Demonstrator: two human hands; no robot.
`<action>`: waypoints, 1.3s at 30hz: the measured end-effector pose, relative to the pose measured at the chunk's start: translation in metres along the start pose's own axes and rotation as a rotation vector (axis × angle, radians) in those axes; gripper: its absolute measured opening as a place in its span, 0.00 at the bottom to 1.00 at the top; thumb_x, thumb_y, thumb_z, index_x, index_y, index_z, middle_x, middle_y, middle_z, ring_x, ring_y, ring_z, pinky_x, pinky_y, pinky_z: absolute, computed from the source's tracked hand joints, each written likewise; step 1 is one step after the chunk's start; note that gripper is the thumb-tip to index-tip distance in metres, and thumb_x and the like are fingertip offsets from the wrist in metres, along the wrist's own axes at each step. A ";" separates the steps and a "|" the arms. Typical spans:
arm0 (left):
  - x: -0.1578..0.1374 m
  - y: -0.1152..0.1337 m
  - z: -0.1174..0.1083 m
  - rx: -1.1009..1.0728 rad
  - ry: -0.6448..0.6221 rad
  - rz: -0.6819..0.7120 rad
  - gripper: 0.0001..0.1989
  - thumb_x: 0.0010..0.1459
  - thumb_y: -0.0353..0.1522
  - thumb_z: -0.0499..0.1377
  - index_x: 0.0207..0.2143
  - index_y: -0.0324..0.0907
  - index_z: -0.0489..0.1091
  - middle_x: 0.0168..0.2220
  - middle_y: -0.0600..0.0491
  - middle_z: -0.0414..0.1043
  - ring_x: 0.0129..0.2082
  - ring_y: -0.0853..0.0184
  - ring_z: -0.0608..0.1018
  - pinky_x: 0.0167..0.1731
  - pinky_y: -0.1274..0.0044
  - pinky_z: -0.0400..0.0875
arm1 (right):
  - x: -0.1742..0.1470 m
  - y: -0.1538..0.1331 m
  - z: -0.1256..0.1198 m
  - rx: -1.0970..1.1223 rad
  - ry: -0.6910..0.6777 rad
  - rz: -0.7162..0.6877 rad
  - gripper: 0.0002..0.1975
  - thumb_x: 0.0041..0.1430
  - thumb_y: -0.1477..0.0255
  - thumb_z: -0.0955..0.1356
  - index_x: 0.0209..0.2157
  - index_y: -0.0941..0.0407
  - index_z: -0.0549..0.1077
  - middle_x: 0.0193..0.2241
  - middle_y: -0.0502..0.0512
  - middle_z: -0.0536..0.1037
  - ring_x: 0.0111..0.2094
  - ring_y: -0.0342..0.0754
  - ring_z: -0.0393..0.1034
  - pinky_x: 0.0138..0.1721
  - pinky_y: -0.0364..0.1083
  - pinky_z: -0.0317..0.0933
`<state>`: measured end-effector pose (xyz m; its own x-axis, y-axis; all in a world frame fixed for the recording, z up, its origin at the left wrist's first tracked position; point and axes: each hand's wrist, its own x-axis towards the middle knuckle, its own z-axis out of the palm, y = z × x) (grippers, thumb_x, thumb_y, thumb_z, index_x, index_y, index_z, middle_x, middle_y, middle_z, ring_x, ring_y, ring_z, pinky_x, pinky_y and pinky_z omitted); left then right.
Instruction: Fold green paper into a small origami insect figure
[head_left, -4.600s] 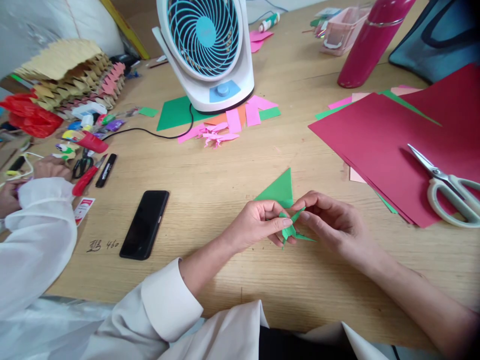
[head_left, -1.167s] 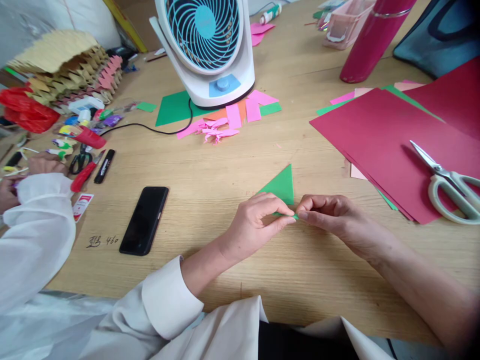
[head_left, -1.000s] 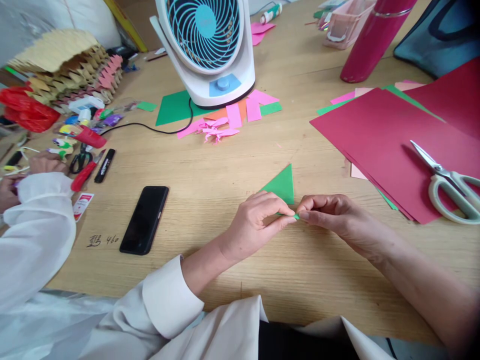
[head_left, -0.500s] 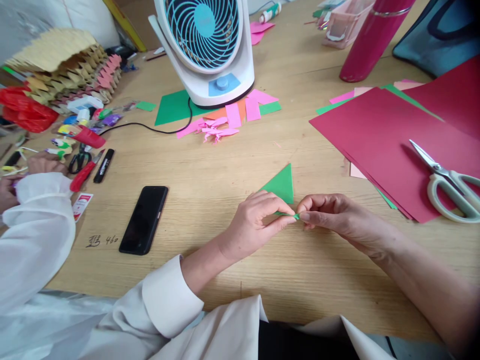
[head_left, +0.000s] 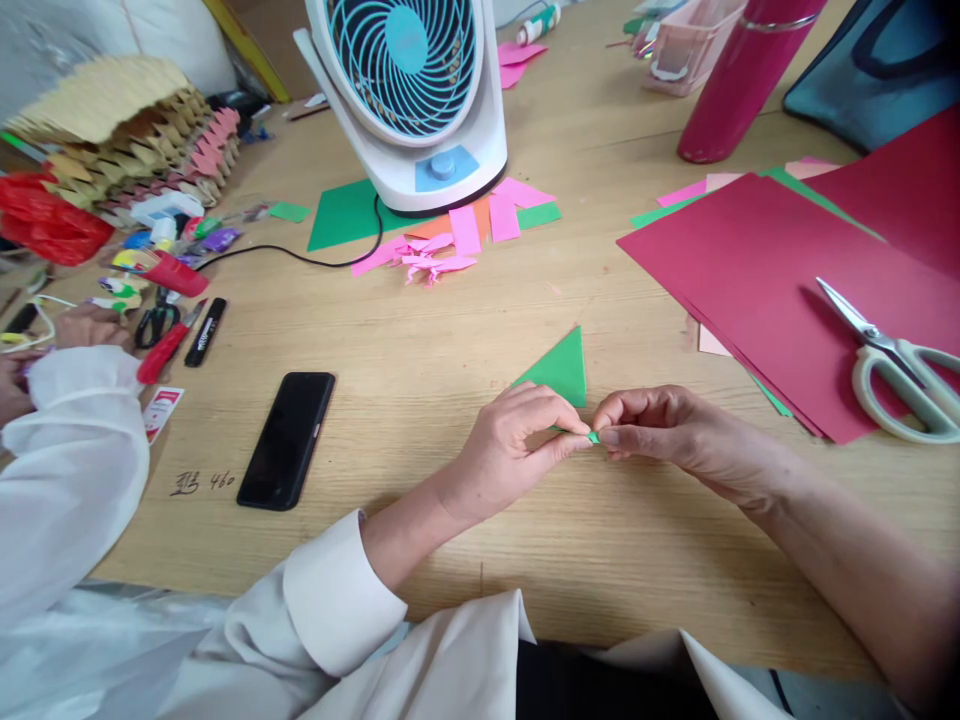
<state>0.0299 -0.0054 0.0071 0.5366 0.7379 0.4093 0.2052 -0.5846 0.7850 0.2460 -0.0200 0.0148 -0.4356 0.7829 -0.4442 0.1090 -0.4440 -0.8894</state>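
Observation:
Between my two hands is a small folded piece of green paper point(head_left: 593, 437), mostly covered by fingertips. My left hand point(head_left: 517, 430) pinches it from the left with thumb and forefinger. From the other side my right hand point(head_left: 652, 422) grips it, thumb on top and fingers curled. Just behind them a green paper triangle point(head_left: 562, 368) lies flat on the table, its lower left corner hidden by my left hand. Pink folded paper figures point(head_left: 435, 262) lie farther back, in front of the fan.
A white fan point(head_left: 450, 170) stands at the back, its black cord running left. On the right, scissors point(head_left: 892, 365) rest on red paper sheets point(head_left: 750, 270), with a magenta bottle point(head_left: 739, 90) behind. A phone point(head_left: 287, 440) lies left. A co-worker's sleeve point(head_left: 82, 430) reaches in at far left.
Both hands stay almost in place, still pinching the green paper. A little more of it shows between the fingertips. The view has shifted very slightly.

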 end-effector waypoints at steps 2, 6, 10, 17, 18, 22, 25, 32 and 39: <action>0.000 0.000 0.000 -0.004 0.006 0.006 0.02 0.60 0.29 0.64 0.33 0.40 0.74 0.31 0.54 0.77 0.33 0.70 0.76 0.39 0.75 0.69 | 0.001 0.000 0.000 -0.009 -0.013 0.002 0.16 0.49 0.56 0.75 0.30 0.55 0.77 0.24 0.49 0.69 0.28 0.42 0.58 0.31 0.45 0.52; 0.000 0.002 -0.001 -0.016 0.012 0.003 0.02 0.59 0.29 0.65 0.33 0.40 0.75 0.30 0.54 0.78 0.32 0.70 0.77 0.39 0.75 0.70 | 0.001 -0.003 0.000 -0.021 -0.036 0.000 0.17 0.50 0.56 0.75 0.30 0.56 0.77 0.24 0.49 0.69 0.28 0.42 0.59 0.31 0.45 0.52; 0.001 0.005 -0.001 -0.029 0.006 -0.001 0.02 0.59 0.29 0.65 0.33 0.40 0.75 0.31 0.53 0.78 0.31 0.70 0.77 0.37 0.76 0.70 | 0.000 -0.005 0.001 -0.041 -0.046 -0.012 0.18 0.51 0.55 0.74 0.28 0.56 0.76 0.24 0.50 0.69 0.28 0.43 0.59 0.32 0.46 0.53; 0.000 0.005 0.001 -0.058 0.003 -0.020 0.02 0.58 0.29 0.65 0.32 0.40 0.75 0.31 0.53 0.79 0.31 0.70 0.77 0.38 0.76 0.71 | 0.000 -0.006 0.000 -0.048 -0.051 -0.005 0.16 0.52 0.57 0.73 0.28 0.56 0.76 0.24 0.50 0.69 0.28 0.42 0.58 0.32 0.45 0.53; 0.000 0.005 0.001 -0.057 0.006 -0.021 0.02 0.58 0.29 0.65 0.32 0.40 0.75 0.31 0.53 0.78 0.31 0.70 0.77 0.38 0.76 0.71 | -0.001 -0.006 0.000 -0.048 -0.048 -0.008 0.16 0.52 0.57 0.73 0.28 0.57 0.77 0.24 0.50 0.70 0.28 0.42 0.59 0.32 0.45 0.54; -0.002 0.005 0.001 -0.044 0.001 -0.062 0.02 0.58 0.30 0.65 0.33 0.40 0.75 0.31 0.53 0.78 0.32 0.70 0.77 0.38 0.76 0.71 | 0.000 -0.009 0.002 -0.035 -0.046 -0.001 0.18 0.50 0.56 0.74 0.26 0.57 0.76 0.23 0.50 0.70 0.27 0.42 0.60 0.32 0.45 0.56; -0.003 0.008 0.001 -0.021 0.007 -0.129 0.02 0.57 0.30 0.66 0.33 0.41 0.76 0.31 0.55 0.79 0.31 0.71 0.77 0.36 0.77 0.71 | 0.001 -0.011 0.003 -0.012 -0.068 0.015 0.18 0.47 0.56 0.75 0.25 0.57 0.76 0.22 0.49 0.70 0.25 0.41 0.59 0.31 0.45 0.56; -0.002 0.012 0.002 -0.068 0.019 -0.230 0.03 0.55 0.30 0.67 0.32 0.41 0.77 0.30 0.55 0.79 0.30 0.71 0.78 0.34 0.79 0.72 | 0.002 -0.012 0.004 -0.012 -0.042 0.036 0.23 0.44 0.50 0.76 0.25 0.57 0.75 0.22 0.49 0.70 0.25 0.41 0.61 0.31 0.45 0.59; -0.003 0.006 0.004 -0.178 0.028 -0.225 0.03 0.56 0.31 0.67 0.32 0.40 0.77 0.31 0.52 0.79 0.31 0.69 0.79 0.34 0.77 0.73 | 0.000 -0.011 0.003 -0.054 -0.018 0.028 0.22 0.45 0.51 0.75 0.27 0.57 0.77 0.23 0.51 0.73 0.26 0.43 0.64 0.32 0.46 0.61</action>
<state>0.0330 -0.0124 0.0084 0.4708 0.8527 0.2266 0.1678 -0.3387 0.9258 0.2423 -0.0159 0.0252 -0.4472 0.7623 -0.4678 0.1692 -0.4415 -0.8812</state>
